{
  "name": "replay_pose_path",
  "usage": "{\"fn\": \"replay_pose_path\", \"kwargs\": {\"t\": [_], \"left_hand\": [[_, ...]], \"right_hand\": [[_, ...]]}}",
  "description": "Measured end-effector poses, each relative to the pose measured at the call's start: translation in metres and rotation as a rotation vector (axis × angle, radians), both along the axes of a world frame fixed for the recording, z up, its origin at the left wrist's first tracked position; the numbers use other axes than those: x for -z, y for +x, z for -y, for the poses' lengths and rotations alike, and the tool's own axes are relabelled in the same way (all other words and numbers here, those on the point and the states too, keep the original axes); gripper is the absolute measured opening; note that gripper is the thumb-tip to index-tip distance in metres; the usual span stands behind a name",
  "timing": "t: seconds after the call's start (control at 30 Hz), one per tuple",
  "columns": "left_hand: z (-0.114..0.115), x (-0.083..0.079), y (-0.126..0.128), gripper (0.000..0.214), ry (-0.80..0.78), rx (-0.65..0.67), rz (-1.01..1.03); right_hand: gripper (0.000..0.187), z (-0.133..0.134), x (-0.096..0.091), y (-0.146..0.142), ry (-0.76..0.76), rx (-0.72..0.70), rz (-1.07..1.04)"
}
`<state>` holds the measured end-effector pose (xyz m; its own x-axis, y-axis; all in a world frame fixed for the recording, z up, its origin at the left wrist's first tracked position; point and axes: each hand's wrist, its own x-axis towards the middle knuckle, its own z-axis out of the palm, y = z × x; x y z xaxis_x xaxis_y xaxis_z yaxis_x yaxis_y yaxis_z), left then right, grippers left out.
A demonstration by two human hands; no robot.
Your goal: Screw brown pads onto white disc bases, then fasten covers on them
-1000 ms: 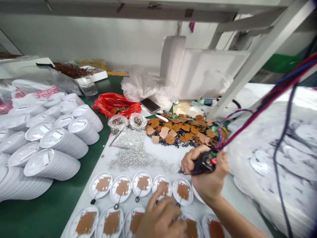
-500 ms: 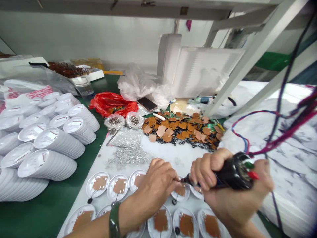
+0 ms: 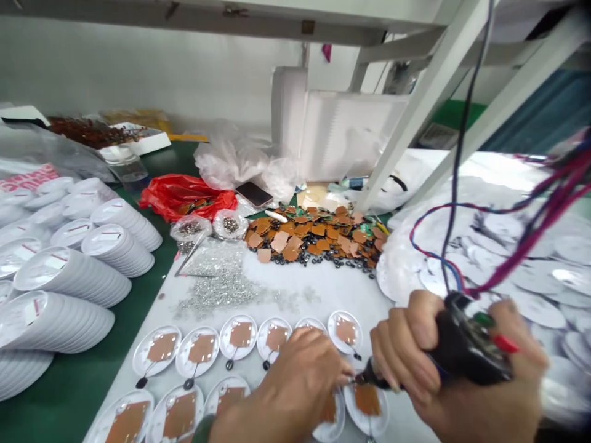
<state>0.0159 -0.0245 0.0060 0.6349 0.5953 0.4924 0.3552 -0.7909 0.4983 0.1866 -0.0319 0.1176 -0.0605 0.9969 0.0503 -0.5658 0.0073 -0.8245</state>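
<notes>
My right hand (image 3: 410, 351) is wrapped round a black electric screwdriver (image 3: 468, 347) with wires at its rear, its tip pointing left. Close to that tip, the fingers of my left hand (image 3: 302, 369) are pinched together; whatever they hold is hidden. Both meet over a white round plastic cover (image 3: 384, 413) in the front row, which bears a brown circuit board (image 3: 367, 401). More such covers with boards lie in two rows, among them a back-row cover (image 3: 345, 332) just beyond my hands. Small black round parts on thin wires hang off several covers.
Stacks of white covers (image 3: 78, 277) stand at the left. Small screws (image 3: 226, 286), brown boards (image 3: 318, 234), a red bag (image 3: 184, 195) and a phone (image 3: 254, 194) lie farther back. White discs (image 3: 530, 283) fill a plastic bag at the right, under hanging wires (image 3: 517, 261).
Both hands and the screwdriver have moved right and nearer to me, from a back-row cover to a front-row one. The view has turned right, so more white discs show.
</notes>
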Motion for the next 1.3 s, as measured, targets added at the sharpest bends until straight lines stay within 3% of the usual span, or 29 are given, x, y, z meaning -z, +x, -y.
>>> {"fn": "replay_pose_path", "kwargs": {"t": [0.13,0.27,0.37,0.57,0.9,1.0,1.1,1.2,1.3], "left_hand": [[0.024,0.023,0.022,0.023,0.268,-0.056,0.018],[0.043,0.053,0.035,0.015,0.535,-0.141,-0.020],[0.045,0.062,0.037,0.009,0.550,-0.174,-0.027],[0.041,0.056,0.037,0.014,0.506,-0.160,0.048],[0.042,0.061,0.037,0.011,0.516,-0.111,-0.042],[0.040,0.063,0.041,0.014,0.571,-0.154,0.038],[0.038,0.070,0.047,0.015,0.613,-0.183,0.096],[0.038,0.075,0.051,0.018,0.616,-0.198,0.094],[0.033,0.067,0.045,0.023,0.590,-0.182,0.121]], "right_hand": [[0.060,0.019,0.021,0.023,-0.031,-0.055,0.087],[0.057,0.028,0.042,0.033,-0.039,0.010,0.098],[0.058,0.028,0.053,0.033,-0.026,0.016,0.104],[0.059,0.024,0.063,0.031,-0.002,0.024,0.144],[0.059,0.028,0.075,0.031,-0.041,-0.042,0.186],[0.060,0.029,0.066,0.035,-0.034,-0.071,0.211],[0.063,0.024,0.041,0.033,0.055,-0.068,0.205],[0.060,0.005,0.020,0.019,0.131,0.106,0.125],[0.057,-0.023,0.016,-0.002,0.142,0.265,0.062]]}}
